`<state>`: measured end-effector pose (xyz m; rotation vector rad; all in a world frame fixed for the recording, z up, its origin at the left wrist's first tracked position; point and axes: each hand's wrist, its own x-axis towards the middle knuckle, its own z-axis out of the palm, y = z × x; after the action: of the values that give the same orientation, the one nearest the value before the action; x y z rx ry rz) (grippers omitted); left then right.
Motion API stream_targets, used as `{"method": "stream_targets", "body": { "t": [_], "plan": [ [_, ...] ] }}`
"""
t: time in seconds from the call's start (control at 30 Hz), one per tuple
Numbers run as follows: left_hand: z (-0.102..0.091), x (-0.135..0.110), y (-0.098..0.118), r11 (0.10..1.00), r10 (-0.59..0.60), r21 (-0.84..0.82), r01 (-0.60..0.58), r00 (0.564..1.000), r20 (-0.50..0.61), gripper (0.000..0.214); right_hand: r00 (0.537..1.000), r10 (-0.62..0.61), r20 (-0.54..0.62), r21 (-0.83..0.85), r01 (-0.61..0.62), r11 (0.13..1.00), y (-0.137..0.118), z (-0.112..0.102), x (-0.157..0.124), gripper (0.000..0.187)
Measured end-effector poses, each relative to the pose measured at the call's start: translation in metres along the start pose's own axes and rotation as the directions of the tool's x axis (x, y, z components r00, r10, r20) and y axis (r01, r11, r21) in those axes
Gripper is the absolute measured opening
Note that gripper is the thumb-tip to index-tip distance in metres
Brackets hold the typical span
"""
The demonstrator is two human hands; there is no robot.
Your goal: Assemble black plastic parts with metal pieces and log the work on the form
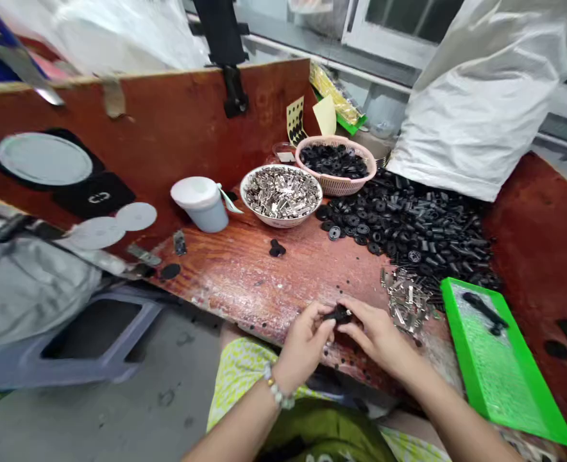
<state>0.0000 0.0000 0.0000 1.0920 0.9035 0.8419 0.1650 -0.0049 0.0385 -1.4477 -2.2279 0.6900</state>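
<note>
Close to the front edge of the reddish wooden table, my left hand (307,340) and my right hand (372,330) meet around a small black plastic part (337,314). Fingers and thumbs of both hands pinch it from either side. A small shiny bit of metal (348,312) shows at its right end, by my right fingertips. Part of the piece is hidden by my fingers, and its exact kind cannot be made out. Just right of my right hand lies a loose pile of small metal clips (408,298).
A bowl of metal pieces (282,219), a pink basket of black parts (344,185) and a lidded tub (206,208) stand behind. Black plastic parts (423,221) are heaped at right. A green tray (509,378) holds one black piece. Wooden walls (182,128) border the table.
</note>
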Motion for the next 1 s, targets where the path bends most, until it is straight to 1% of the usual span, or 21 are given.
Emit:
{"method": "stream_targets", "body": {
  "t": [0.1,0.17,0.2,0.27,0.3,0.33,0.4,0.43,0.47,0.53,0.6,0.67,0.73,0.8,0.87,0.9,0.93,0.97,1.0],
  "plan": [
    [-0.001,0.003,-0.003,0.994,0.059,0.088,-0.058,0.998,-0.006,0.012,0.998,0.046,-0.037,0.009,-0.046,0.999,-0.002,0.001,0.000,0.028],
    [-0.004,0.005,-0.005,0.970,0.117,0.211,-0.118,0.993,0.018,0.014,0.997,0.061,-0.048,0.012,-0.061,0.998,-0.001,0.006,0.003,0.027],
    [-0.007,0.007,-0.006,0.944,0.150,0.292,-0.155,0.988,0.041,0.016,0.997,0.058,-0.049,0.013,-0.058,0.998,-0.001,0.009,0.006,0.027],
    [-0.017,0.011,-0.006,0.844,0.234,0.480,-0.239,0.970,0.071,0.022,0.999,0.015,-0.029,0.008,-0.015,1.000,-0.001,0.016,0.014,0.028],
    [-0.023,0.013,-0.006,0.762,0.279,0.590,-0.266,0.958,0.071,0.025,1.000,-0.012,-0.012,0.000,0.012,1.000,-0.001,0.019,0.018,0.031],
    [-0.032,0.016,-0.005,0.667,0.320,0.695,-0.267,0.946,0.056,0.027,0.999,-0.037,0.005,-0.014,0.037,0.999,-0.002,0.020,0.023,0.034],
    [-0.054,0.022,0.001,0.491,0.382,0.849,-0.197,0.924,-0.006,0.024,0.998,-0.056,0.022,-0.057,0.057,0.997,-0.003,0.019,0.031,0.041],
    [-0.067,0.025,0.004,0.425,0.402,0.894,-0.140,0.914,-0.048,0.021,0.999,-0.050,0.014,-0.081,0.051,0.995,-0.002,0.016,0.033,0.043],
    [-0.081,0.029,0.009,0.383,0.416,0.920,-0.084,0.905,-0.091,0.018,0.999,-0.041,-0.001,-0.103,0.041,0.994,0.000,0.013,0.033,0.044],
    [-0.109,0.038,0.018,0.330,0.442,0.944,0.021,0.880,-0.174,0.015,0.999,-0.020,-0.044,-0.145,0.014,0.989,0.010,0.006,0.030,0.044],
    [-0.134,0.049,0.025,0.275,0.457,0.956,0.104,0.860,-0.225,0.016,0.996,0.001,-0.093,-0.191,-0.019,0.981,0.024,0.001,0.023,0.043],
    [-0.153,0.060,0.029,0.234,0.454,0.964,0.128,0.863,-0.224,0.019,0.991,0.020,-0.131,-0.240,-0.051,0.969,0.038,-0.002,0.015,0.043],
    [-0.166,0.069,0.032,0.214,0.437,0.972,0.099,0.880,-0.186,0.022,0.987,0.041,-0.156,-0.283,-0.085,0.955,0.050,-0.006,0.006,0.040],
    [-0.171,0.070,0.034,0.214,0.423,0.976,0.045,0.896,-0.135,0.028,0.982,0.070,-0.173,-0.321,-0.124,0.939,0.059,-0.015,-0.004,0.036],
    [-0.167,0.063,0.034,0.225,0.449,0.974,-0.001,0.888,-0.103,0.036,0.973,0.108,-0.205,-0.356,-0.176,0.918,0.067,-0.031,-0.011,0.033],
    [-0.160,0.057,0.033,0.233,0.483,0.973,-0.010,0.869,-0.106,0.039,0.965,0.131,-0.225,-0.372,-0.209,0.904,0.072,-0.041,-0.014,0.033],
    [-0.151,0.050,0.031,0.254,0.565,0.967,-0.019,0.814,-0.133,0.040,0.956,0.158,-0.249,-0.390,-0.248,0.887,0.078,-0.052,-0.015,0.032],
    [-0.138,0.043,0.028,0.291,0.620,0.956,-0.044,0.769,-0.154,0.040,0.945,0.186,-0.270,-0.408,-0.287,0.866,0.084,-0.063,-0.014,0.031],
    [-0.123,0.035,0.023,0.316,0.645,0.944,-0.098,0.751,-0.138,0.037,0.934,0.209,-0.289,-0.427,-0.321,0.845,0.090,-0.074,-0.010,0.030]
  ]
}}
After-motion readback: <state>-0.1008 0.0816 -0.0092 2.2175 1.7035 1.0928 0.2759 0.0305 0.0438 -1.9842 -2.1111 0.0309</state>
